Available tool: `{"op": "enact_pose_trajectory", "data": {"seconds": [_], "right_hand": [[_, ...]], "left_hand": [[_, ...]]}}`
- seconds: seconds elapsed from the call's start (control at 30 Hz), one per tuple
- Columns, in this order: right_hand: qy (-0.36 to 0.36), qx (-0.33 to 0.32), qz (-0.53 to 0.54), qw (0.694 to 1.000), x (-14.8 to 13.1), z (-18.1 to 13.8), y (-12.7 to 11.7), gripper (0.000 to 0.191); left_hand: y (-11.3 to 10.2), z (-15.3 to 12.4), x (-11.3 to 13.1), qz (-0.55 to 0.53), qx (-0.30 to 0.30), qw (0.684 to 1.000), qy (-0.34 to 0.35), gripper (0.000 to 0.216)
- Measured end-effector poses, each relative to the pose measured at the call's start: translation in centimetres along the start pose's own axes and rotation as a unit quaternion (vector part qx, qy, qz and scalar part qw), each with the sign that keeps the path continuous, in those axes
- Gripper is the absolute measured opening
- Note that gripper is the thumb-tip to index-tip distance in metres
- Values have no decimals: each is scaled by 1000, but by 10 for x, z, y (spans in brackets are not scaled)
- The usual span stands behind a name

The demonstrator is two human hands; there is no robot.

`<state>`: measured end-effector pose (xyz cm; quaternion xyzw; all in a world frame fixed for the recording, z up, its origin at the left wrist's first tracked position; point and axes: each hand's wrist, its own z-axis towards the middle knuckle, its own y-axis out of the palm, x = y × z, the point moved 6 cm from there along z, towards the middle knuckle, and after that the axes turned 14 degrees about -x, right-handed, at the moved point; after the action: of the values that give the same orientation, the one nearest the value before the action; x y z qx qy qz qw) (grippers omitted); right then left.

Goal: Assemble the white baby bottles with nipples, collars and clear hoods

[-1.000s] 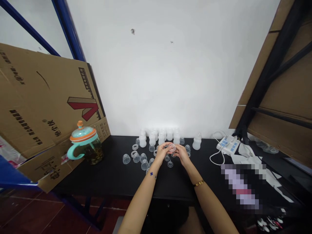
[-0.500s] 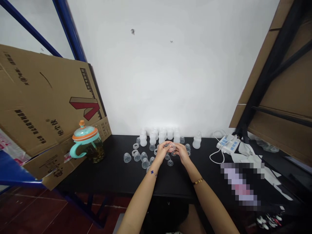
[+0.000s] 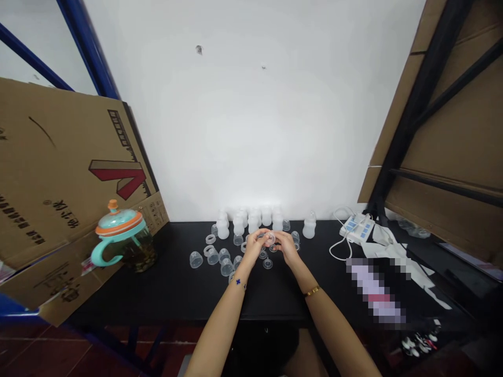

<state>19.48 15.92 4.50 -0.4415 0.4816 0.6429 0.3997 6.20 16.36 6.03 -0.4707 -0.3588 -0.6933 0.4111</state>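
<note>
Shifted left across the view since the frame of 0.5 s ago: bench (image 3: 168, 293), white feeding bottles (image 3: 222, 229), left hand (image 3: 256, 247) and right hand (image 3: 287, 249) alike, best read as a turn of the camera to the right. Pinched in the left hand, thumb over the rim: 1 clear ring (image 3: 271, 240), raised above the bench, between the 2 hands. Brought close from the other side: right hand, fingers curled at the ring's right edge, too small to tell whether pinching or merely touching. Likely to feel light and stiff, yet smooth enough to slip or spin. Best held by the outer rim at 2 opposite sides, leaving the middle free. Hard to tell whether fitted with a teat.

Lying on the bench just beyond the wrists: clear teat (image 3: 268, 263), probably soft and springy, better lifted by the flange than the tip. Scattered to the left: screw rings (image 3: 210, 239) and clear dome caps (image 3: 227, 267), probably light and prone to roll. Clustered at the back near the wall (image 3: 231, 120): most bottles, with 1 teat-topped bottle (image 3: 309, 229) apart to the right. Otherwise unchanged from the earlier frame: bench layout, left-hand pinch and ring position between the hands.
</note>
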Motion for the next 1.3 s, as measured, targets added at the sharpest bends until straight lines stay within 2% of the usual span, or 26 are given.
{"op": "enact_pose_trajectory", "data": {"seconds": [0.83,1.1,1.3], "right_hand": [[0,22,23,999,-2,0,-3,28],[-5,33,-13,999,4,6,-6,37],[4,11,-22,1000,4,7,-4,38]], "left_hand": [[4,2,-8,3,-21,1000,19,43],[3,2,-6,8,0,1000,25,46],[0,1,-7,3,19,1000,21,42]]}}
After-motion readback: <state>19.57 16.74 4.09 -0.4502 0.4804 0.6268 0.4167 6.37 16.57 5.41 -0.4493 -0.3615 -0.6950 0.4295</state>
